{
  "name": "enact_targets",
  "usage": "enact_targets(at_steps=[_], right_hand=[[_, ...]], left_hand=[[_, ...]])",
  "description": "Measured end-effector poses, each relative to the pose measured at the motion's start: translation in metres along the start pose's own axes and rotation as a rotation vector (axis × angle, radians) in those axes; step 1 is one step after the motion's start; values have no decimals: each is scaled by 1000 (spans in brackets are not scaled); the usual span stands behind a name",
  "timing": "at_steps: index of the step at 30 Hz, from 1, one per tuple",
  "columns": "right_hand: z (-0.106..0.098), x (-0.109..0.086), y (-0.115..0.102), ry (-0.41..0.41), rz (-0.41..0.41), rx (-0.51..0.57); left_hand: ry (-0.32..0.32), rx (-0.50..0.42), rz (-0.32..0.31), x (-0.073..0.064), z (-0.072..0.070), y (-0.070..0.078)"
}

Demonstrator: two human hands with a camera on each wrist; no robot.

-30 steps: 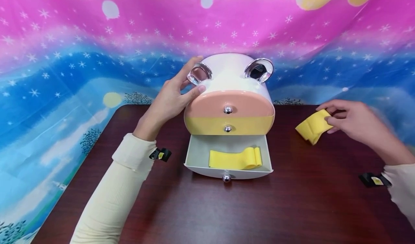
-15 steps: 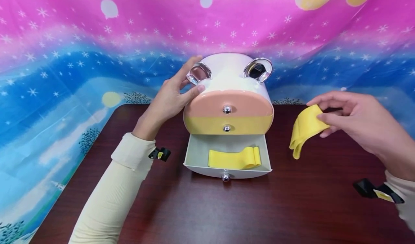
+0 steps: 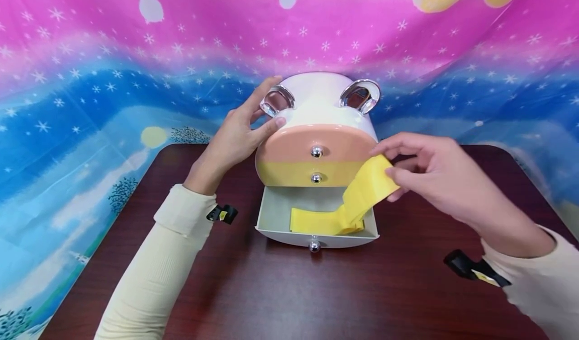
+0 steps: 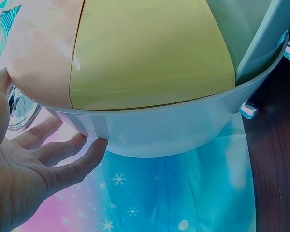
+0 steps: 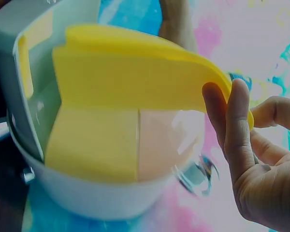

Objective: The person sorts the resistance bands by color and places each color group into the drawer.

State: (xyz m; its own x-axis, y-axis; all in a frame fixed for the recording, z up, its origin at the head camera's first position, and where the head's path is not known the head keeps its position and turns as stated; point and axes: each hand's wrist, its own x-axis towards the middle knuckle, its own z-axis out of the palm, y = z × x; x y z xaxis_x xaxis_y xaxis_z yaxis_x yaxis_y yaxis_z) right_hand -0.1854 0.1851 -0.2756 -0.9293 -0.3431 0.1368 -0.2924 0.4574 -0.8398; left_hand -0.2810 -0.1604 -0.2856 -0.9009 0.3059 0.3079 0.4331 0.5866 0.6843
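A small white drawer cabinet point(image 3: 316, 99) with two silver-rimmed ears stands at the middle of the table. My left hand point(image 3: 237, 134) grips its upper left side by the ear, thumb at the front edge and fingers against the side. The lowest drawer point(image 3: 273, 204) is pulled out, and a folded yellow stretch band point(image 3: 312, 221) lies in it. My right hand point(image 3: 429, 174) pinches a second folded yellow stretch band point(image 3: 371, 182) between thumb and fingers. Its free end hangs over the drawer, overlapping the first band in the head view.
Above the pulled-out drawer are a shut yellow drawer point(image 3: 285, 174) and a shut orange drawer point(image 3: 289, 144), each with a silver knob. The dark wooden table point(image 3: 253, 290) is backed by a pink and blue snowflake cloth point(image 3: 181, 69).
My right hand has brought its yellow band from the right side of the table leftward to over the drawer. My left hand has stayed on the cabinet.
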Motion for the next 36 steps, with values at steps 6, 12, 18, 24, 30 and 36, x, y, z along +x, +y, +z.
enact_targets(at_steps=[6,12,18,24,30,36], right_hand=[[31,11,-13,-59,45,-12],[59,22,-15,-88,44,36],[87,32,-17,-116,12,106],[108,40,-22,-129,-3,170],[121,44,-12,-102,-17,165],[125,37,15,-86,65,89]], left_hand=[[-1,3,-1,0,0,0],[0,11,7,0,0,0],[2,13,20,0,0,-1],[5,14,27,0,0,-3],[12,25,27,0,0,-4],[11,17,24,0,0,-3]])
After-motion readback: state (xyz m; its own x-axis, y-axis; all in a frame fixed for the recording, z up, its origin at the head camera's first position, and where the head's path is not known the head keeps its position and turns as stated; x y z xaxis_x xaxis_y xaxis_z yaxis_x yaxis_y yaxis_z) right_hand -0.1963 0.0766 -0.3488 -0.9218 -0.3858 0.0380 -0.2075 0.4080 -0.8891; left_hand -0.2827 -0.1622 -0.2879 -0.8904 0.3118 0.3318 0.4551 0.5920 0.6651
